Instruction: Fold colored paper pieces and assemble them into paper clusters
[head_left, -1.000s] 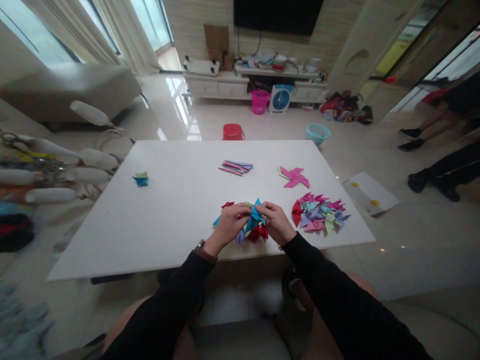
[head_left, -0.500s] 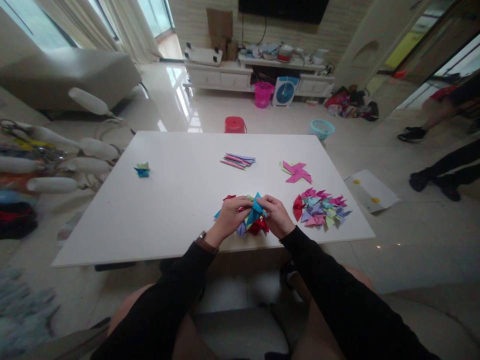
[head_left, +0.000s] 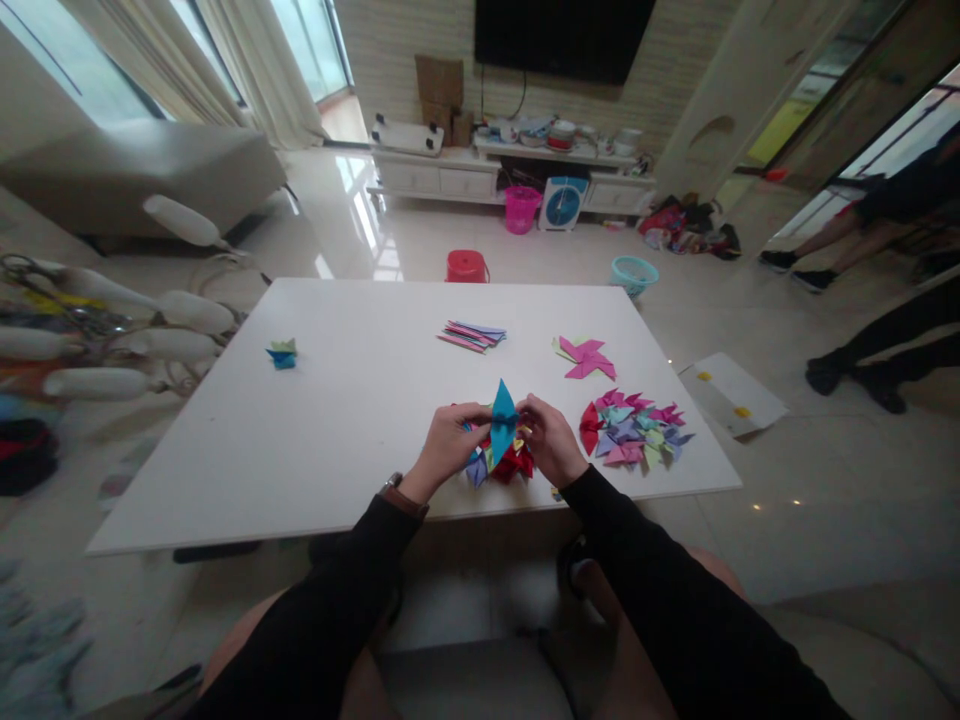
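A blue folded-paper piece (head_left: 503, 422) is held upright above the white table (head_left: 337, 430), near its front edge. My left hand (head_left: 450, 445) pinches its left side between thumb and fingers. On the other side, the curled fingers of my right hand (head_left: 551, 440) grip its right edge. Below both hands lies a heap of folded-paper pieces (head_left: 514, 465) in red, purple and other colours, partly hidden by the hands. To the right spreads a larger pile of folded-paper pieces (head_left: 634, 432) in pink, red, purple, teal and pale green.
Farther back on the table are a stack of folded paper strips (head_left: 472, 336), a pink paper pinwheel (head_left: 589, 357) and a small blue-and-green folded piece (head_left: 283, 354). Beyond stand a red bucket (head_left: 466, 266) and a teal basket (head_left: 634, 272). Other people's legs (head_left: 877, 350) show at right.
The blue paper piece has turned in my hands and now shows as a tall pointed shape. My fingers have shifted to its sides. The view has tilted slightly upward.
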